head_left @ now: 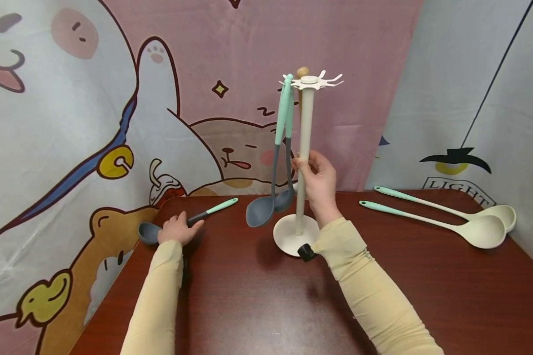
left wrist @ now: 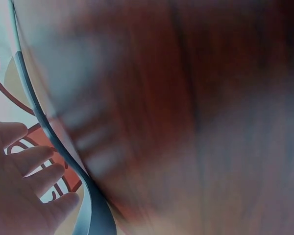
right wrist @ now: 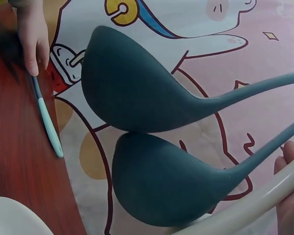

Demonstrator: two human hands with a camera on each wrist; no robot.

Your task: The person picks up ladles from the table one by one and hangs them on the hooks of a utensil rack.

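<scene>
Clasps the smooth cream pole (head_left: 306,128) of an upright utensil stand with the right grip (head_left: 318,180), thumb and fingers curled around it partway down, above the round cream base (head_left: 286,236) near the middle of the far edge of the dark red-brown wooden desk (head_left: 257,291). Just left of that grip, dangles a grey-bowled ladle with mint-green handle (head_left: 260,212) and a matching grey ladle (head_left: 285,199) from the flat white hooked crown (head_left: 310,80).

Spreads the left grip (head_left: 177,229), fingers loosely extended, over a short mint-handled grey ladle (head_left: 222,203) by the desk's far left corner (cannot tell how firmly the fingertips touch, if at all). Toward the far right corner, lays out two long cream ladles with mint-green handle ends (head_left: 481,231), bowls overlapping.
</scene>
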